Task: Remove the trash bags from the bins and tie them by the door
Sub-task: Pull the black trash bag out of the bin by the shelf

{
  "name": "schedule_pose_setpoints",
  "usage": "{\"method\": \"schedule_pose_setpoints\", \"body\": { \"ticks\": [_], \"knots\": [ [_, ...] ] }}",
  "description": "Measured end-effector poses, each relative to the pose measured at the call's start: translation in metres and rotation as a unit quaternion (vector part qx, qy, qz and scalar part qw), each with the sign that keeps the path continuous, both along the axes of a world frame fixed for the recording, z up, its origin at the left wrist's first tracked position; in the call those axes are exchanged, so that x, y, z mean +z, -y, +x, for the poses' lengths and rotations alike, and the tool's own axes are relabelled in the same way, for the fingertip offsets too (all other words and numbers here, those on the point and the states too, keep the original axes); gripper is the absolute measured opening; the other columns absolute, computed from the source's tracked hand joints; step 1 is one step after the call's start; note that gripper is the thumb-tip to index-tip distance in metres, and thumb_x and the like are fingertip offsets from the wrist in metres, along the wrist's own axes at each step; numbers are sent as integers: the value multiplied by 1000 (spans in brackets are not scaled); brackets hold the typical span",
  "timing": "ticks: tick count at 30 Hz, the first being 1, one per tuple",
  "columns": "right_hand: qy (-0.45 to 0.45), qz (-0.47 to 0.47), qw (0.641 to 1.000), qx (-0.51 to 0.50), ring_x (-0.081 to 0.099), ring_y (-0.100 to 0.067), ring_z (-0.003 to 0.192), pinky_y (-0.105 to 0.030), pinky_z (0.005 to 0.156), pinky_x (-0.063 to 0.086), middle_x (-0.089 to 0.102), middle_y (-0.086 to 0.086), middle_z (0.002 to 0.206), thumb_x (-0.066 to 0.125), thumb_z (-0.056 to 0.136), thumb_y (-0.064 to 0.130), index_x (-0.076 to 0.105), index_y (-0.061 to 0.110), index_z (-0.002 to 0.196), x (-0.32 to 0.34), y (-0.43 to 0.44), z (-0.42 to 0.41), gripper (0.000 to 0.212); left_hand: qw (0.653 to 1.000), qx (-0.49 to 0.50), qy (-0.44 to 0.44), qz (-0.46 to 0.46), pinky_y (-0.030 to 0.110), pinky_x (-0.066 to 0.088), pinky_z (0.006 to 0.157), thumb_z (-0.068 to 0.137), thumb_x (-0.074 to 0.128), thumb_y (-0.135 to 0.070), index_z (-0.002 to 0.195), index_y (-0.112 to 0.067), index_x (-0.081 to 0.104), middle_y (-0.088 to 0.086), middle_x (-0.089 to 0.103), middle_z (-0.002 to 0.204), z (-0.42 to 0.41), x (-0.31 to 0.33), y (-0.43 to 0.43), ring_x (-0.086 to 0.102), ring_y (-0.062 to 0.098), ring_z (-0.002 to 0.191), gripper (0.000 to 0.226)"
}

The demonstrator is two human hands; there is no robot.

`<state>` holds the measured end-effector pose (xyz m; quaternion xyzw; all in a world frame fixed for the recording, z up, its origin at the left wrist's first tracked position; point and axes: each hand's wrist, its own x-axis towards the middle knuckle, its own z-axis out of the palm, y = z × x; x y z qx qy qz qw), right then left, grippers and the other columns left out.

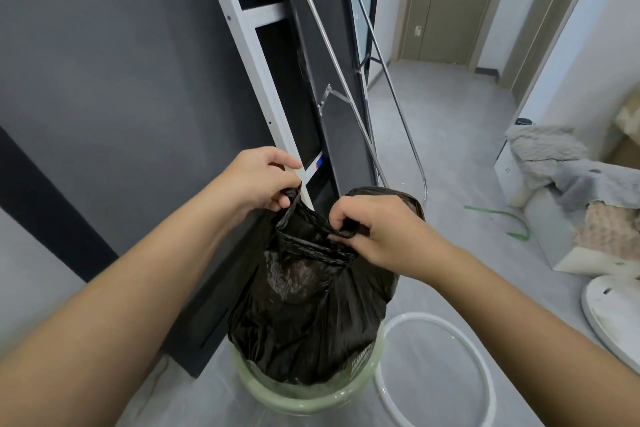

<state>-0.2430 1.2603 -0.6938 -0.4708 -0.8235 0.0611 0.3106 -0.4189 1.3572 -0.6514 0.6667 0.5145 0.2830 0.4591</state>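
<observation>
A shiny black trash bag (304, 315) stands partly lifted out of a pale green round bin (304, 402) at the bottom centre. My left hand (259, 180) pinches the bag's upper left edge. My right hand (374, 229) grips the gathered upper right edge. Both hands pull the bag's mouth up and apart above the bin. The bag's bottom is still inside the bin's rim. A brown door (453, 0) stands at the far end of the corridor.
A white ring (485, 371) lies on the grey floor right of the bin. Dark panels and a metal rack (346, 87) lean against the grey wall behind. Boxes with fabric (568, 191) and a white disc (609, 315) crowd the right side.
</observation>
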Motion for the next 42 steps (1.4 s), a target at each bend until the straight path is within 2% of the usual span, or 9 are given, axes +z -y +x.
{"method": "schedule_pose_setpoints", "body": {
  "ticks": [5,9,15,19,24,31,34,36,42],
  "knots": [
    [88,4,996,7,54,-7,98,-8,83,36,69,5,107,55,79,-2,55,24,129,-3,-2,-1,56,990,-101,-94,-1,15,39,45,80,73,-16,83,-12,74,-4,61,57,-4,4,-6,51,3,44,5],
    [130,-4,991,37,55,-15,74,-20,71,43,62,0,81,46,79,-3,47,26,138,-12,-2,-6,66,985,-123,-120,-22,22,38,54,74,77,-24,78,-16,76,-4,58,55,-4,3,-11,46,12,60,9],
    [137,28,988,59,62,-21,68,-31,57,54,64,-2,79,56,78,-4,71,11,94,-19,-5,-5,27,983,-149,-87,-62,18,35,48,78,74,-22,81,-9,74,-6,54,48,-7,-1,-10,41,11,52,14],
    [129,58,989,39,60,-19,67,-23,58,47,65,-3,79,60,78,-4,72,11,91,-19,3,-1,23,983,-140,-88,-84,16,30,44,90,61,-26,73,-15,68,-3,57,51,-13,-11,-16,37,9,44,21],
    [105,69,991,44,55,-16,69,-16,62,38,63,-4,79,48,87,3,72,9,91,-12,9,1,25,963,-247,-111,-13,35,52,92,91,49,1,96,-26,74,2,72,103,-7,-26,-22,67,21,97,38],
    [70,33,997,-14,64,-15,78,-27,72,52,69,3,83,44,83,12,73,14,90,4,3,20,30,873,-448,60,-186,24,42,102,67,69,-5,140,-26,35,-2,50,142,-32,-52,6,48,9,129,83],
    [41,15,999,-29,60,-9,84,-29,77,52,65,13,80,52,82,17,74,19,90,15,-4,19,24,916,-396,-57,-24,13,43,95,70,82,-17,121,-38,47,-15,59,122,-18,-64,17,53,-13,111,65],
    [25,3,999,-45,58,-7,85,-28,79,51,62,17,79,60,79,15,75,22,90,20,-7,17,20,950,-303,-13,72,19,43,99,73,81,-24,116,-39,54,-19,62,115,-4,-76,18,55,-11,108,52],
    [6,-96,990,-101,62,-7,72,-22,74,50,68,6,77,68,81,13,75,28,87,36,-20,13,18,979,-190,-16,67,24,49,88,87,63,-17,105,-16,64,2,67,105,17,-89,24,60,11,101,18]
  ]
}}
